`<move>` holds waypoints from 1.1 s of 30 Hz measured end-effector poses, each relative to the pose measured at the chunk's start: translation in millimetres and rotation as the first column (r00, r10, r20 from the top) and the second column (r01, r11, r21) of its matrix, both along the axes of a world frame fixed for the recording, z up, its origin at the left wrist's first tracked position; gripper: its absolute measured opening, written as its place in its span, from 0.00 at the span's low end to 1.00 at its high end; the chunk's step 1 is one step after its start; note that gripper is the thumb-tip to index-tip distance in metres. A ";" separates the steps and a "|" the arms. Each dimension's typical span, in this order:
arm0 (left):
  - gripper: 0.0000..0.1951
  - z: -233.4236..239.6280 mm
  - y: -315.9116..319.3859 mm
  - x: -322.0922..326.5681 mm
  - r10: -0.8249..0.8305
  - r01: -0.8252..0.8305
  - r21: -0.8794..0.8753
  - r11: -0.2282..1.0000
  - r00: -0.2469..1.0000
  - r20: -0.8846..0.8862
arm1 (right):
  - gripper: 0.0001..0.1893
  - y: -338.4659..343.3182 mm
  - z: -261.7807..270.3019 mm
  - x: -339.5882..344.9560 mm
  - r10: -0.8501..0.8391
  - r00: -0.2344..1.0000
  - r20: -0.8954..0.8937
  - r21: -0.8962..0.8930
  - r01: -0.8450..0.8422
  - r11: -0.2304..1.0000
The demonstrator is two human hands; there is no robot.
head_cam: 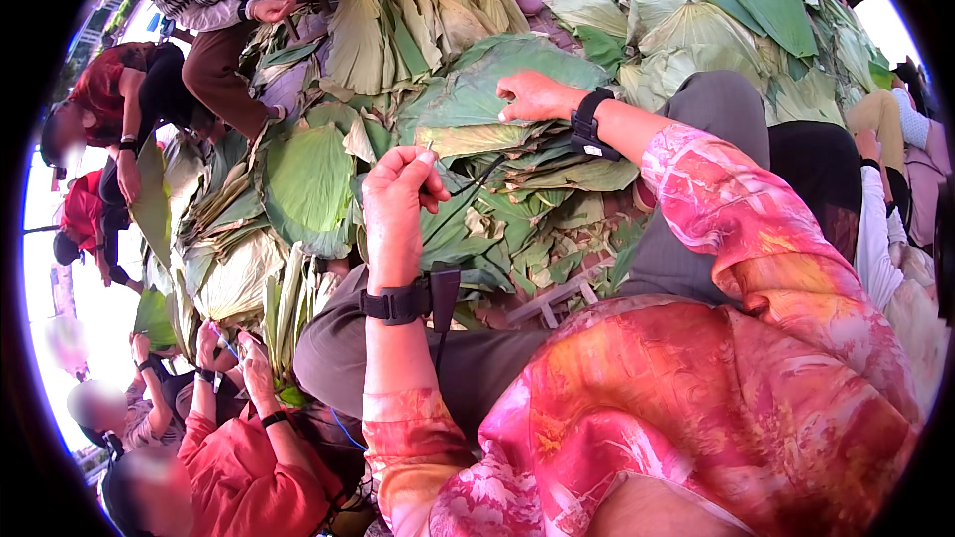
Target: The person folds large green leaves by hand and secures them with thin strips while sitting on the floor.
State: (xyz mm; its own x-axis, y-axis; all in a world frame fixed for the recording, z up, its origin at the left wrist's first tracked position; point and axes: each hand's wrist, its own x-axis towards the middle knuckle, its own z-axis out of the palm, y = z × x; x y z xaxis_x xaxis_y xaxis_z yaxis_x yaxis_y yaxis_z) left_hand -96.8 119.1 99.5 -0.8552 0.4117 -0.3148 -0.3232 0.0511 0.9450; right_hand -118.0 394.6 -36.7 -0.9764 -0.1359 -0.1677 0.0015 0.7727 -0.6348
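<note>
My left hand (403, 179) is raised in front of the leaves, its thumb and finger pinched on a thin needle-like piece (430, 145) whose tip sticks up. A black cord (481, 177) runs close by these fingers; whether they hold it is unclear. Over a broad green lotus leaf (477, 82) hovers my right hand (541, 97), fingers bent. Whether anything thin sits between its thumb and forefinger, I cannot tell. Below that wrist lies a stack of folded, drying leaves (552, 156). Both my wrists wear black straps.
Bundles of pale leaves (418, 22) stand ahead, and more leaves (694, 37) spread to the right. Leaf scraps (545, 239) litter the ground by a low grey frame (552, 298). A co-worker in red (246, 470) handles leaves at lower left; other people sit around.
</note>
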 end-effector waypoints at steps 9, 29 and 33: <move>0.06 1.4 -0.8 -0.5 -0.001 0.003 0.019 1.000 0.998 -0.065 | 0.13 8.3 -28.1 22.0 0.059 0.997 0.040 0.244 -0.067 0.968; 0.06 -16.9 38.6 18.1 0.005 -0.038 -0.162 0.986 0.981 -0.196 | 0.17 -37.1 111.5 33.5 -0.052 0.999 0.015 -0.527 0.052 0.848; 0.06 -24.5 38.0 14.9 -0.006 -0.055 -0.231 0.971 0.967 -0.254 | 0.22 -53.6 105.7 37.7 -0.050 0.995 -0.088 -0.506 -0.001 0.863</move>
State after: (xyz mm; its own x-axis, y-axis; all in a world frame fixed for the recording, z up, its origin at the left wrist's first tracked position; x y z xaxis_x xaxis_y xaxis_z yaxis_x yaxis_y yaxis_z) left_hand -81.9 157.0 75.0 -0.9277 0.3302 -0.1739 -0.0812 0.2763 0.9576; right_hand -80.3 341.0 68.9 -0.9882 -0.1527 0.0102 -0.0633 0.3473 -0.9356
